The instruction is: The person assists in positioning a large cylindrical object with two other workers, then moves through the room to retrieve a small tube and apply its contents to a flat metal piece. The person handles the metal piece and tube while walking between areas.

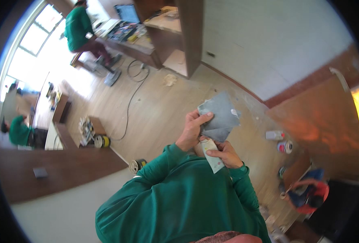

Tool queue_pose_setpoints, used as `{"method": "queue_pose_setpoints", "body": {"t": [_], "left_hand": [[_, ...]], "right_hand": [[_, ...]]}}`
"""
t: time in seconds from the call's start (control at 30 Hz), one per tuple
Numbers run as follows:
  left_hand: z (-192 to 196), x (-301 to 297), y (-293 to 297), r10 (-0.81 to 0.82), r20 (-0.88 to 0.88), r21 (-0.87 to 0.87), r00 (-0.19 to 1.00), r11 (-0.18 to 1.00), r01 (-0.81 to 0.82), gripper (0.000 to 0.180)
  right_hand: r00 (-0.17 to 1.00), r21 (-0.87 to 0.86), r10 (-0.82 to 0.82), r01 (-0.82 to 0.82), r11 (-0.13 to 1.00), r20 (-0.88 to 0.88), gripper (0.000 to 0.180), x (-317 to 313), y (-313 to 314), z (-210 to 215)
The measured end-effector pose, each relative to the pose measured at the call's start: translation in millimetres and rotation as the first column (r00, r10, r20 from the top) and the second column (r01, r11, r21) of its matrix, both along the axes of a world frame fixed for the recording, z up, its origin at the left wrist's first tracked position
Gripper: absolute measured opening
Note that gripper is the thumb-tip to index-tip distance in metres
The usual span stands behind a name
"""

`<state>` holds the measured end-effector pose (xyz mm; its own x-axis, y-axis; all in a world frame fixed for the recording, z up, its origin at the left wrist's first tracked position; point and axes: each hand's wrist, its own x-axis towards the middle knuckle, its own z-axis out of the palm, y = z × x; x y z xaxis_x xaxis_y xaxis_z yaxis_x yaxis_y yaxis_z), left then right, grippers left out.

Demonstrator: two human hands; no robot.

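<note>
My left hand [192,128] pinches a flat, grey, roughly square sheet [222,115] between thumb and fingers, in front of my chest. A small white blob lies near the sheet's right edge. Just below, my right hand [229,155] is closed around a pale squeeze tube [213,157] with faint coloured marks, the thumb pressed on its side. The tube's upper end points up toward the sheet's lower edge, close to my left hand. Whether they touch I cannot tell.
Cans [285,146] lie on the wooden floor to the right, near a brown panel [317,125] and a crouching person [311,194]. A cable [127,109], wire spools [102,141] and a scrap-filled box [96,126] are left. Another person [78,30] is by a cluttered bench.
</note>
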<state>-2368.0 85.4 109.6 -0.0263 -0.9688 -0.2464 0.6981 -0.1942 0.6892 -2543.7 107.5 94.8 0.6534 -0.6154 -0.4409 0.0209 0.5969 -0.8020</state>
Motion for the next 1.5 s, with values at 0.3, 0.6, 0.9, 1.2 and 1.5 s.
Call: {"method": "queue_pose_setpoints", "body": {"t": [0.3, 0.6, 0.9, 1.2, 1.5], "left_hand": [[14.9, -1.1, -21.6, 0.315, -0.043, -0.066, 0.948, 0.946, -0.317, 0.021], [5.8, 25.0, 15.3, 0.479, 0.078, -0.124, 0.874, 0.875, -0.468, 0.02], [-2.1, 34.3, 86.3, 0.382, 0.554, 0.03, 0.739, 0.879, -0.477, 0.027], [21.7, 48.1, 81.4, 0.248, 0.554, 0.008, 0.795, 0.953, -0.303, 0.03], [13.6, 61.3, 70.5, 0.149, 0.564, 0.026, 0.812, 0.98, -0.198, 0.031]], "right_hand": [[0.918, -0.035, 0.391, -0.389, 0.921, 0.074, 0.042, -7.9, -77.8, 0.9], [0.949, 0.065, 0.291, -0.301, 0.952, 0.123, 0.039, -30.5, -105.4, -0.4], [0.901, -0.5, 0.403, -0.426, 0.754, -0.16, 0.028, -6.5, -141.6, 41.2], [0.858, -0.843, 0.249, -0.499, 0.199, -0.449, 0.029, 19.7, -134.7, 75.1], [0.864, -0.855, 0.113, -0.502, 0.131, -0.49, 0.028, 17.9, -123.1, 82.5]]}}
